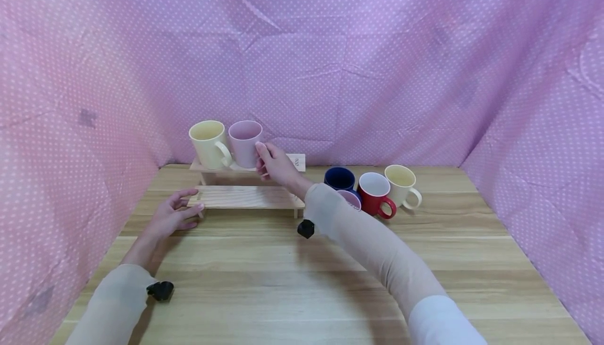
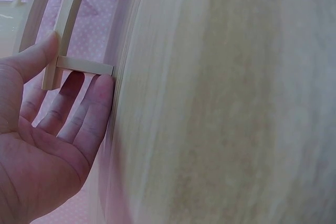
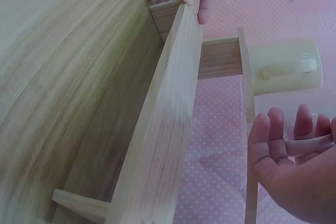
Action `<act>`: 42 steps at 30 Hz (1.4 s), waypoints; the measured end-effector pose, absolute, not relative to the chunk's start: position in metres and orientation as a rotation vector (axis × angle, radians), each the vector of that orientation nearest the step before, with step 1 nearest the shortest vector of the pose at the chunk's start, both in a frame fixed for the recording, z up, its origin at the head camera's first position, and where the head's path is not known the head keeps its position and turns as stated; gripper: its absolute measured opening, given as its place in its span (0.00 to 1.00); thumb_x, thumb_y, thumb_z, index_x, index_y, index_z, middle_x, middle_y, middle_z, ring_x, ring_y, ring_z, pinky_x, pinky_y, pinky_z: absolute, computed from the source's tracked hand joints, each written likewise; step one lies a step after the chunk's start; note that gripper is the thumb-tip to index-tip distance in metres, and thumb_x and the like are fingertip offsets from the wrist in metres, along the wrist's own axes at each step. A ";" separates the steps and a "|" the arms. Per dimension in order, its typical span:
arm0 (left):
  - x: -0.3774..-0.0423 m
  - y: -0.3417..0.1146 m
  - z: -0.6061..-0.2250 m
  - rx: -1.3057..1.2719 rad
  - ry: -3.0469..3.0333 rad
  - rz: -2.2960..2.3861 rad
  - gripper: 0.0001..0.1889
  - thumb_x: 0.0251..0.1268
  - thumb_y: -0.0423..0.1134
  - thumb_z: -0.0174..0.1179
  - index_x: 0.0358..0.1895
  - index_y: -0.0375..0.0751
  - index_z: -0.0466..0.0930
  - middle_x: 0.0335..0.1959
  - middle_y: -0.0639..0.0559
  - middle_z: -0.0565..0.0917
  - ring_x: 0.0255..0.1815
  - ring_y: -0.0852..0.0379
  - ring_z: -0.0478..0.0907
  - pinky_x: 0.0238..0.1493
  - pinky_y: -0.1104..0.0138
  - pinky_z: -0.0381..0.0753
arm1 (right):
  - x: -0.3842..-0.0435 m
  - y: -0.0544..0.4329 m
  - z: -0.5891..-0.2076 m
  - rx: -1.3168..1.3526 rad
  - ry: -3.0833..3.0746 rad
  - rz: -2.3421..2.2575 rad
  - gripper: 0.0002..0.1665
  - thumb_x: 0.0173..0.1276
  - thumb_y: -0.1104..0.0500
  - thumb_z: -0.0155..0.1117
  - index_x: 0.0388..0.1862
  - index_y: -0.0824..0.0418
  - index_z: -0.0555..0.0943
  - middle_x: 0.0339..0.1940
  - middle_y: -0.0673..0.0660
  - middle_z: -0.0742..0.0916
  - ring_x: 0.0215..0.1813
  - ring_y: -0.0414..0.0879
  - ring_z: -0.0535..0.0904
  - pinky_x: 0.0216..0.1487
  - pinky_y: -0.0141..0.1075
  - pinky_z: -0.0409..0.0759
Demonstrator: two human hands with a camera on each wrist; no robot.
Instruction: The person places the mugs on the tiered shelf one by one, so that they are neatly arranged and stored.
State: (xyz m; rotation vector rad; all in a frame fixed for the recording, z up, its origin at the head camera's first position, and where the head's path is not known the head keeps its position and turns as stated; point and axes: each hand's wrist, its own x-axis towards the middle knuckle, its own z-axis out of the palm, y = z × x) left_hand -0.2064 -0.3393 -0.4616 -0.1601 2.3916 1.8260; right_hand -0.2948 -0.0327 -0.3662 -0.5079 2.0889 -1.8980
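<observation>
A two-tier wooden rack [image 1: 250,197] stands at the back left of the table. My left hand [image 1: 172,214] holds the left end of its lower shelf, thumb on the board and fingers by the leg [image 2: 84,65]. On the upper shelf, an upright pink mug [image 1: 243,148] stands right of a cream mug [image 1: 206,148]. My right hand [image 1: 278,166] grips the pink mug's handle [image 3: 310,146], with the fingers curled round it. The hand covers most of that handle in the head view.
Right of the rack, a dark blue mug [image 1: 338,178], a red mug [image 1: 373,190] with white inside and another cream mug [image 1: 401,183] stand close together. Another pink-lined mug [image 1: 350,199] is partly hidden by my right forearm. Pink dotted cloth [image 1: 302,72] hangs behind the table.
</observation>
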 end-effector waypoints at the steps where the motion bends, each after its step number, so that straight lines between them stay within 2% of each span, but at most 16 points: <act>1: -0.207 -0.339 -0.462 -0.159 2.389 1.826 0.39 0.69 0.44 0.68 0.77 0.39 0.58 0.53 0.44 0.70 0.42 0.61 0.82 0.48 0.56 0.89 | -0.294 -0.032 -0.365 -0.507 2.084 -1.892 0.25 0.84 0.42 0.44 0.48 0.63 0.73 0.34 0.57 0.79 0.42 0.62 0.80 0.46 0.52 0.86; 4: -0.208 -0.339 -0.463 -0.152 2.388 1.825 0.40 0.69 0.43 0.68 0.78 0.39 0.58 0.54 0.44 0.71 0.43 0.60 0.83 0.48 0.55 0.88 | -0.294 -0.030 -0.363 -0.489 2.078 -1.874 0.24 0.84 0.42 0.44 0.48 0.62 0.73 0.35 0.57 0.80 0.41 0.59 0.81 0.52 0.60 0.83; 6: -0.209 -0.340 -0.464 -0.147 2.391 1.820 0.40 0.69 0.43 0.68 0.78 0.39 0.57 0.54 0.44 0.71 0.43 0.60 0.83 0.48 0.55 0.89 | -0.295 -0.029 -0.362 -0.477 2.074 -1.868 0.24 0.84 0.42 0.44 0.48 0.62 0.73 0.36 0.57 0.80 0.38 0.53 0.81 0.54 0.61 0.82; 9: -0.210 -0.340 -0.465 -0.146 2.391 1.815 0.39 0.70 0.43 0.67 0.78 0.39 0.57 0.55 0.43 0.71 0.43 0.60 0.83 0.48 0.55 0.88 | -0.296 -0.028 -0.362 -0.468 2.091 -1.849 0.24 0.84 0.42 0.45 0.48 0.61 0.74 0.37 0.57 0.81 0.35 0.46 0.80 0.52 0.57 0.84; 11: -0.211 -0.340 -0.465 -0.149 2.390 1.810 0.39 0.70 0.43 0.67 0.78 0.39 0.57 0.55 0.43 0.70 0.43 0.60 0.83 0.49 0.55 0.88 | -0.296 -0.026 -0.362 -0.478 2.116 -1.826 0.25 0.84 0.41 0.44 0.49 0.62 0.74 0.39 0.58 0.81 0.35 0.45 0.80 0.49 0.53 0.86; 15: -0.212 -0.339 -0.466 -0.156 2.386 1.812 0.39 0.70 0.43 0.67 0.78 0.39 0.57 0.57 0.42 0.68 0.43 0.61 0.82 0.49 0.55 0.88 | -0.293 -0.022 -0.361 -0.529 2.177 -1.766 0.26 0.84 0.40 0.44 0.53 0.62 0.74 0.46 0.60 0.83 0.45 0.51 0.81 0.45 0.44 0.86; 19: -0.211 -0.339 -0.464 -0.162 2.378 1.817 0.38 0.71 0.41 0.66 0.78 0.38 0.57 0.56 0.42 0.69 0.43 0.61 0.81 0.50 0.55 0.88 | -0.289 -0.018 -0.360 -0.559 2.206 -1.738 0.23 0.84 0.44 0.46 0.60 0.61 0.73 0.55 0.62 0.81 0.57 0.60 0.78 0.45 0.40 0.86; 22: -0.211 -0.338 -0.462 -0.163 2.379 1.812 0.39 0.71 0.42 0.67 0.78 0.38 0.57 0.55 0.44 0.70 0.43 0.61 0.81 0.50 0.54 0.88 | -0.285 -0.014 -0.356 -0.555 2.258 -1.695 0.23 0.84 0.47 0.49 0.69 0.58 0.70 0.63 0.61 0.78 0.61 0.60 0.77 0.51 0.45 0.86; 26: -0.210 -0.337 -0.461 -0.158 2.389 1.809 0.40 0.69 0.44 0.68 0.78 0.40 0.58 0.54 0.45 0.69 0.42 0.62 0.82 0.50 0.55 0.88 | -0.278 -0.006 -0.348 -0.583 2.323 -1.639 0.30 0.82 0.46 0.52 0.77 0.54 0.65 0.71 0.61 0.74 0.67 0.59 0.74 0.63 0.50 0.80; 32: -0.211 -0.339 -0.463 -0.150 2.382 1.826 0.39 0.70 0.43 0.67 0.78 0.39 0.57 0.56 0.43 0.67 0.42 0.62 0.82 0.49 0.56 0.88 | -0.266 0.013 -0.337 -0.684 2.338 -1.599 0.31 0.81 0.47 0.55 0.78 0.52 0.64 0.76 0.58 0.71 0.72 0.57 0.69 0.71 0.50 0.73; 38: -0.210 -0.340 -0.465 -0.174 2.355 1.850 0.40 0.70 0.43 0.67 0.78 0.40 0.56 0.67 0.36 0.59 0.43 0.64 0.81 0.50 0.57 0.88 | -0.249 0.039 -0.327 -0.773 2.357 -1.517 0.30 0.82 0.45 0.51 0.79 0.44 0.62 0.79 0.54 0.67 0.77 0.57 0.62 0.75 0.55 0.66; 42: -0.209 -0.338 -0.462 -0.177 2.365 1.848 0.40 0.70 0.44 0.68 0.78 0.40 0.57 0.67 0.35 0.58 0.42 0.65 0.81 0.49 0.58 0.88 | -0.239 0.058 -0.323 -0.761 2.339 -1.557 0.32 0.82 0.43 0.51 0.80 0.43 0.61 0.79 0.52 0.66 0.79 0.56 0.58 0.76 0.57 0.62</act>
